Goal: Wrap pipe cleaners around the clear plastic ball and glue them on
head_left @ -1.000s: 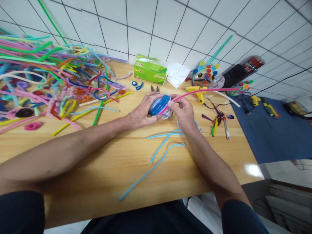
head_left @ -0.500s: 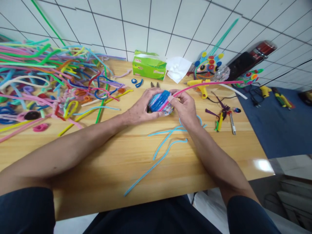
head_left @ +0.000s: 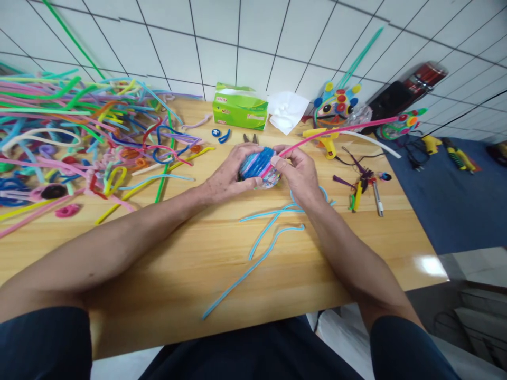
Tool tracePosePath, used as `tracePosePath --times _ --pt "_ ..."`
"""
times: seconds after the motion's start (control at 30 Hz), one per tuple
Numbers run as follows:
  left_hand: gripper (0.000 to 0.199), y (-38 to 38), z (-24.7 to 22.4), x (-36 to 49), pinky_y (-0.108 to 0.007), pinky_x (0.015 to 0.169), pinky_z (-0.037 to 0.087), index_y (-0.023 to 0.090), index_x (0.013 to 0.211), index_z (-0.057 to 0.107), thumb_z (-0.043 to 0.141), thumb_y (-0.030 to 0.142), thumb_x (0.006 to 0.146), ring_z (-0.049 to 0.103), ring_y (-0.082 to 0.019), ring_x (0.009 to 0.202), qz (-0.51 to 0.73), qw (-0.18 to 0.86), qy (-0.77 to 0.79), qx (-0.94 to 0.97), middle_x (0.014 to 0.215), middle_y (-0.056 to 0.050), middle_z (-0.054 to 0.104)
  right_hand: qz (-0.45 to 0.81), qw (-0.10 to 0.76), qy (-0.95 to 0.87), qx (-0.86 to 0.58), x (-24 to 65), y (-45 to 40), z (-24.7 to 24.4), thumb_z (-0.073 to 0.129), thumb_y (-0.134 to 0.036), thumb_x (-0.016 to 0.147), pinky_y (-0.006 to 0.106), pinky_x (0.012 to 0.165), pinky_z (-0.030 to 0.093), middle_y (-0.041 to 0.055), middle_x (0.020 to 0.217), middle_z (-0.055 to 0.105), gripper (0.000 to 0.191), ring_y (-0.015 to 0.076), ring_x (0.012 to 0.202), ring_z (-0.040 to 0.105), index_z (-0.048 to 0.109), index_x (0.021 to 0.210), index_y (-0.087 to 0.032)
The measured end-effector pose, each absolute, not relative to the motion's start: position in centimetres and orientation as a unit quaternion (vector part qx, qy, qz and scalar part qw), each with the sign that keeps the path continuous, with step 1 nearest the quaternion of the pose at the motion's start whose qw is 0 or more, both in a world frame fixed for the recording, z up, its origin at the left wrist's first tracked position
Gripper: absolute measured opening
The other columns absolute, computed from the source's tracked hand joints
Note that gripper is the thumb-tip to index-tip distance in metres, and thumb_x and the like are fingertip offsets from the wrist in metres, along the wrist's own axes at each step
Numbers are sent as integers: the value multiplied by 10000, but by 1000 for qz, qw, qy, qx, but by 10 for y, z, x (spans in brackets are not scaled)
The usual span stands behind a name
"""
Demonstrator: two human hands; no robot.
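Viewing from my remote post through the head camera, I find the striped piece [head_left: 259, 164] held between both hands, out in front of the person's body above the desk [head_left: 166, 269]; whether its underside touches the wood I cannot tell. I record the left hand [head_left: 225, 177] as curved around the left side of the piece, fingers over the far edge and thumb along the near edge. I record the right hand [head_left: 299, 171] as pinching, thumb against forefinger, the pink stem [head_left: 340, 129] at the right edge of the piece. The relation I judge decisive is that of stem to piece: a pink band lies slantwise across the right part of the piece, beside the blue bands, and the free length runs from the right hand's pinch outward, away to the right and beyond that hand. The right hand is therefore the nearer to the free length; the left is nearer to the blue-banded side. In my view the stem's far part passes across the yellow glue gun [head_left: 327, 143], which lies beyond the right hand; contact there I cannot confirm. I note light blue stems [head_left: 253, 270] on the near side of the hands, dark plier tips [head_left: 250, 139] just beyond the left fingers, and a heap of coloured stems [head_left: 75, 121] well to the left hand's left.
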State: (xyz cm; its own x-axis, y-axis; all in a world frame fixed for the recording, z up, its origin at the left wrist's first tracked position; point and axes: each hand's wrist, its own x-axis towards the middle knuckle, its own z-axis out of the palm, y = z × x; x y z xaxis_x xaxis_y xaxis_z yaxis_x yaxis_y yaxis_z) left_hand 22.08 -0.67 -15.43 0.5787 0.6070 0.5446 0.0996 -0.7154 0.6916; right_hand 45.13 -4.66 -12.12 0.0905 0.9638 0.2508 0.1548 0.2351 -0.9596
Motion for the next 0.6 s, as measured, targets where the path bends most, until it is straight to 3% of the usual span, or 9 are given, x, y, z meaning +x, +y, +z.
tracePosePath --times 0.17,0.47,0.6 --pt "676 -9 -156 223 -606 1351 423 298 1609 523 727 591 1035 537 -369 1563 424 303 205 829 1613 -172 583 367 547 -565 -497 450 -48 -119 926 -553 814 388 970 655 39 1189 794 364 226 1080 737 720 828 -253" --pt "679 -13 -149 224 -592 1336 447 303 1575 536 631 715 1045 540 -361 1550 400 318 246 824 1611 -160 591 381 542 -565 -492 450 -47 -122 933 -615 809 384 954 653 39 1212 778 421 218 1048 733 719 866 -257" --pt "713 -8 -152 222 -600 1346 436 279 1589 539 715 664 1015 549 -375 1549 408 317 217 828 1603 -174 590 379 554 -558 -488 450 -46 -123 945 -605 793 392 974 646 48 1202 772 420 230 1082 732 720 846 -255"
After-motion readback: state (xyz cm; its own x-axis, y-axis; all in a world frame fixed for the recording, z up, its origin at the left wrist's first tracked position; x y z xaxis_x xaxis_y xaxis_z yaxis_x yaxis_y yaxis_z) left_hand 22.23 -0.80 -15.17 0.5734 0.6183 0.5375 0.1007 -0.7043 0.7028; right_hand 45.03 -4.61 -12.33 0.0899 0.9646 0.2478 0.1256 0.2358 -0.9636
